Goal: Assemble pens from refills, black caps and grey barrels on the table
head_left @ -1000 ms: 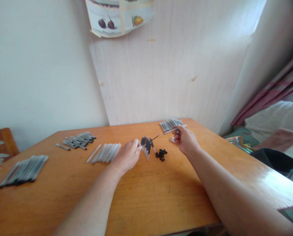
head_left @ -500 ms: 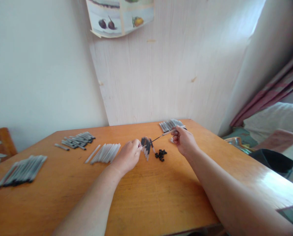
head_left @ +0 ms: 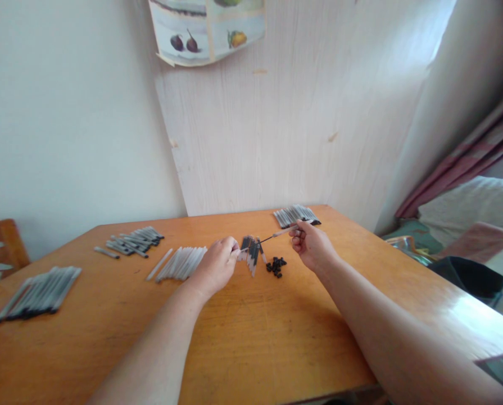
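My left hand (head_left: 218,263) pinches one end of a thin dark pen refill (head_left: 268,238), which slants up to the right. In my right hand (head_left: 312,243) is a whitish pen barrel (head_left: 281,231), with the refill's far end at its mouth; how deep it sits I cannot tell. Below and behind the refill lies a row of dark refills (head_left: 251,256) with pale tips. Several small black caps (head_left: 275,266) are heaped between my hands. White empty-looking barrels (head_left: 181,263) lie beside my left wrist.
Capped pens lie in groups on the wooden table (head_left: 234,343): a row (head_left: 40,289) at left, a loose pile (head_left: 135,241) at back left, and another row (head_left: 295,214) at back right. A black bin (head_left: 466,278) stands past the right edge, a wooden chair (head_left: 4,244) at left.
Both hands have shifted slightly left, the right one more. The gap between them has narrowed, and less of the dark refill shows outside the barrel.
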A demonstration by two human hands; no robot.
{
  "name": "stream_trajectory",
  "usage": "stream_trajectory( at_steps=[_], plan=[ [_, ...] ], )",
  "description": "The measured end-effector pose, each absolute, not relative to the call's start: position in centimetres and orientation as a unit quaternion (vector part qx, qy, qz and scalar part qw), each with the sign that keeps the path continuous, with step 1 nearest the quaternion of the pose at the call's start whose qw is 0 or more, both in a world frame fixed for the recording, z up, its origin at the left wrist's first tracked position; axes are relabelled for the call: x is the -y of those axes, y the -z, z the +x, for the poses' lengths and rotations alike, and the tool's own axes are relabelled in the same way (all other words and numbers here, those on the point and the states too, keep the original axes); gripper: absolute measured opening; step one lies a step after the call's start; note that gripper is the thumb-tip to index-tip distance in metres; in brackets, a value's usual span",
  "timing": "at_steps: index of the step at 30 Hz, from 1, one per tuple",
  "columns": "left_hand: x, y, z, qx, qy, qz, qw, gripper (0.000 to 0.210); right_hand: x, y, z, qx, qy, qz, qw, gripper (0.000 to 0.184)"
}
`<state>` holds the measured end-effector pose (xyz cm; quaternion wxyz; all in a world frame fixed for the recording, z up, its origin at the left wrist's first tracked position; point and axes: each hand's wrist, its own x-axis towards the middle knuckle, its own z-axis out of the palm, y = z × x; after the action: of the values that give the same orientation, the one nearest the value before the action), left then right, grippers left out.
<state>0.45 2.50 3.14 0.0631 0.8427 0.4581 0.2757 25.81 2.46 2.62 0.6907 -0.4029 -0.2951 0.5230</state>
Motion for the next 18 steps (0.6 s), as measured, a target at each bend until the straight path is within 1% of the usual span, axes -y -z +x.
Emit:
stream_trajectory(
  at_steps=[8,13,15,18],
  plan=[
    [-2.4,-3.1,0.6,-0.455,-0.306,0.829,0.11,0.01,-2.1,-2.7,25.1,0.275,-0.536,-0.405,0.687,0.012],
    [-2.4,-2.9,1.0,-0.455,-0.346,0.803,0.168,0.013,-1.6,-2.7,24.0,0.269,-0.589,-0.386,0.657,0.007],
    [-2.4,-2.9,1.1,-0.456,-0.379,0.778,0.206,0.017,-1.4,-2.7,23.5,0.264,-0.61,-0.381,0.642,0.005],
    [-2.4,-2.8,1.5,-0.446,-0.448,0.727,0.268,0.03,-1.0,-2.8,22.9,0.26,-0.634,-0.373,0.626,0.004]
  ],
)
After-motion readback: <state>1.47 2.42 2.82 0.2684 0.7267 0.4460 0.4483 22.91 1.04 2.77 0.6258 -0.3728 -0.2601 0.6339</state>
